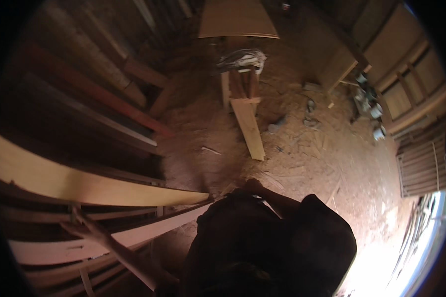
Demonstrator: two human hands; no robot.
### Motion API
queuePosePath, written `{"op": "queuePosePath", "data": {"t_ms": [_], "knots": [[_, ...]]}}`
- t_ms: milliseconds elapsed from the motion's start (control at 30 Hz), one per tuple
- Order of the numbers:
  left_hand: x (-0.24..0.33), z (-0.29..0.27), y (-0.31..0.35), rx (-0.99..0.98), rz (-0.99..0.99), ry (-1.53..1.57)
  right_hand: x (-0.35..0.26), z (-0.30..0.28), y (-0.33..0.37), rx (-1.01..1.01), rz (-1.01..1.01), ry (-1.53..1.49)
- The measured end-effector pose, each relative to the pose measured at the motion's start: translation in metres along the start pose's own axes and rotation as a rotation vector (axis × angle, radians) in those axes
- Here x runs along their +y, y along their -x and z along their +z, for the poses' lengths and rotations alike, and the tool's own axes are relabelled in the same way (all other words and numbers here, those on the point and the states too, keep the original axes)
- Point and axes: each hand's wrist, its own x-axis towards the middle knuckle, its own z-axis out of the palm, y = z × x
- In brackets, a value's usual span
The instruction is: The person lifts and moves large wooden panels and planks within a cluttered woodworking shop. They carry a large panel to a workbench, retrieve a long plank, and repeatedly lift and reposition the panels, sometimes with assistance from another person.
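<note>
My left hand (84, 229) reaches out over a stack of long boards at the left, thumb and fingers spread, nothing in its grasp. It is next to a pale reddish plank (129, 236), which it overlaps in the view; contact cannot be made out. Just beyond lies a long yellowish board (84, 187), its narrow end pointing toward my body. Bent in front of my dark-clothed torso, my right hand (253, 185) is a dark rounded shape. Its fingers are too dark to read, and whether it holds anything is unclear.
Ahead stands a narrow wooden bench (240, 100) with a bundled cloth (243, 59) on it and a yellow plank (249, 131) slanting to the floor. Wood scraps litter the dirt floor. Cans (379, 132) and a slatted wooden panel (423, 168) are at the right; more timber (94, 91) leans far left.
</note>
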Motion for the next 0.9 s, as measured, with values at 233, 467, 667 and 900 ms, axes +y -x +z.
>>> {"op": "queuePosePath", "data": {"t_ms": [233, 467, 667, 900], "knots": [[-0.056, 0.041, -0.035, -0.322, -0.330, 0.286, 0.109, 0.038, -0.025, 0.106, -0.139, -0.192], [-0.092, 0.083, -0.025, -0.143, -0.370, 0.442, 0.060, 0.017, -0.015, -0.052, 0.188, -0.845], [-0.038, 0.069, -0.010, -0.198, -0.344, 0.667, -0.031, -0.032, -0.007, -0.020, -0.098, -0.743], [0.004, 0.053, 0.039, -0.427, -0.296, 0.754, -0.197, -0.154, 0.028, 0.140, -0.426, -0.712]]}}
